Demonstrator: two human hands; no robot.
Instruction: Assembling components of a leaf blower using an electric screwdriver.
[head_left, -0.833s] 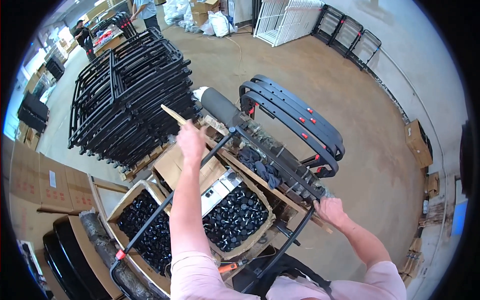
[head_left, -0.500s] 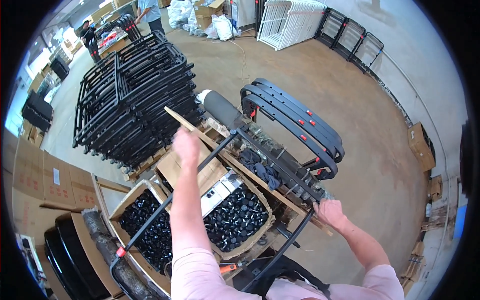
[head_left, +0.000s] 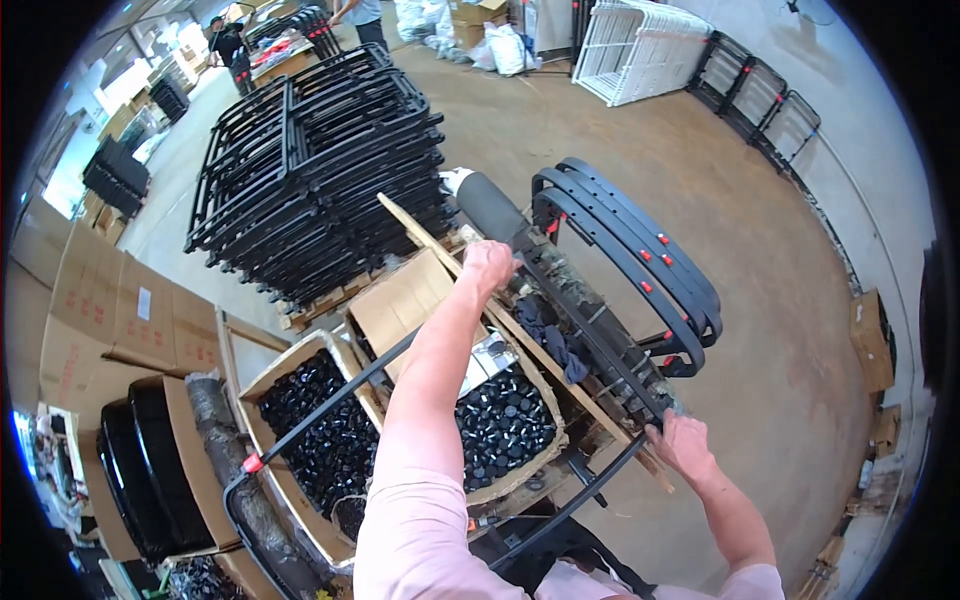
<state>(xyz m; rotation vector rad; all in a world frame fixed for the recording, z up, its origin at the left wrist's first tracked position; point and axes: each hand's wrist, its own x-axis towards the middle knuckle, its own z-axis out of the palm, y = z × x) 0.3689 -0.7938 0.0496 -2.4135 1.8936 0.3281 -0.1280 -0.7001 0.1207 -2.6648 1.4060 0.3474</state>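
A black metal tube frame (head_left: 608, 345) lies across the bench in front of me, with a red clip (head_left: 252, 464) on its left tube. My left hand (head_left: 490, 265) is closed at the frame's far corner, which it mostly hides. At the near right corner, my right hand (head_left: 683, 443) has its fingers wrapped round the tube. Under my left arm are cardboard boxes (head_left: 553, 455) filled with small black plastic caps or knobs. Dark cloth (head_left: 548, 338) lies beside the frame's far tube. A grey padded roll (head_left: 492, 208) sits beyond my left hand.
Several black curved frames (head_left: 640, 240) with red clips hang on the bench's right side. A tall stack of black frames (head_left: 310, 170) stands far left. Cartons (head_left: 120, 310) line the left. White frames (head_left: 640, 55) lean at the back wall. Two people stand far off.
My left hand has moved right, from above the cardboard flap to the frame's far corner. My right hand stays on the near corner. The whole view has shifted slightly.
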